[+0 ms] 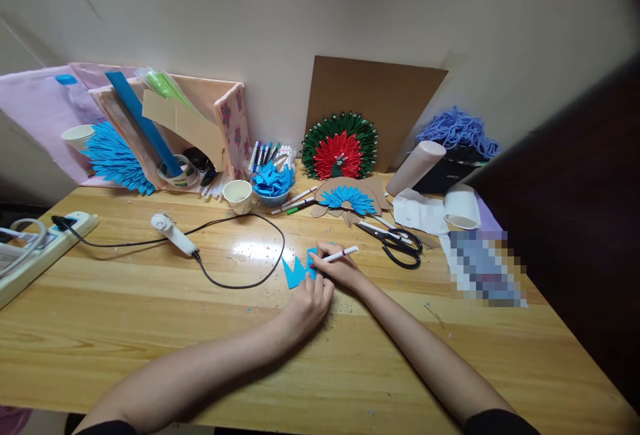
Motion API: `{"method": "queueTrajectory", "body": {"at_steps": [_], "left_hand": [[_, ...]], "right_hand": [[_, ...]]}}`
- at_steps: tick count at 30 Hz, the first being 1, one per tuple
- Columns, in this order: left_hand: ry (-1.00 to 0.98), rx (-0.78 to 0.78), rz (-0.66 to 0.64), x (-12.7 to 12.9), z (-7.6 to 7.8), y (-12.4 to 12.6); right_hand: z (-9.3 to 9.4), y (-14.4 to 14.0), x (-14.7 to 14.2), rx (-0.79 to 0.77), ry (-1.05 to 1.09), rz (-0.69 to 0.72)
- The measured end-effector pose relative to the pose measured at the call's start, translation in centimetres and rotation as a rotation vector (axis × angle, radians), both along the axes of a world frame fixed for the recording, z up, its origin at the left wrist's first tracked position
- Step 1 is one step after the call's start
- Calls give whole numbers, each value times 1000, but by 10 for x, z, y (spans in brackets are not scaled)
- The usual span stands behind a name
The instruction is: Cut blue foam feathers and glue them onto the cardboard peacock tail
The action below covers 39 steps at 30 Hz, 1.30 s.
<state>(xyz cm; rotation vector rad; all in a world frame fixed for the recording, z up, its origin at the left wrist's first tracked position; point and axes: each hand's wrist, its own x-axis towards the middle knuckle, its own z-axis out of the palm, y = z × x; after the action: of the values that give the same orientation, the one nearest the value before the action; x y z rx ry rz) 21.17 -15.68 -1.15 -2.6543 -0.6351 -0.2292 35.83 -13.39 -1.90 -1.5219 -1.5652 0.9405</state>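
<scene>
A jagged blue piece [294, 274], cut into pointed peaks, lies on the wooden table; I cannot tell whether it is paper or felt. My left hand [311, 303] has its fingers curled and pressed on the lower edge of this piece, holding it. Pinched in my right hand [337, 268] is a white marker [345, 254] with a dark red band, tilted so that its writing end meets the blue piece's right part. The tip is hidden by the fingers. Black-handled scissors [395, 243] lie right of my right hand, blades toward a fan of blue petals [347, 199] on cardboard.
A white corded tool [174, 235] trails its black cable [240, 286] left of my hands, toward a power strip [50, 252]. Behind stand a paper cup [237, 196], a bowl of blue pieces [273, 182], a red-and-green peacock craft [340, 148] and a white roll [463, 207].
</scene>
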Motion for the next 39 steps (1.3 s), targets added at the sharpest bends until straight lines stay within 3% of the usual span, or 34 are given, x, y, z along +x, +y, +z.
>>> {"method": "queueTrajectory", "body": {"at_steps": [8,15,19,22,28,32,39], "left_hand": [[-5,-23,-16,-1,-1,0],[19,-151,-12,1,1,-1],[-38,-398,35,-2,12,14],[-197,-632,128,-7,24,37],[-594,-915,247,-9,33,68],[-646,-967,198,1,32,64],[-667,-1005,153,17,37,53]], "right_hand": [[-2,1,2,14,15,-137],[-5,1,4,64,7,-307],[-3,3,4,133,139,-343],[4,4,7,177,258,-382],[20,-12,16,148,408,-260],[20,-29,23,70,480,-156],[28,-41,36,68,442,-145]]}}
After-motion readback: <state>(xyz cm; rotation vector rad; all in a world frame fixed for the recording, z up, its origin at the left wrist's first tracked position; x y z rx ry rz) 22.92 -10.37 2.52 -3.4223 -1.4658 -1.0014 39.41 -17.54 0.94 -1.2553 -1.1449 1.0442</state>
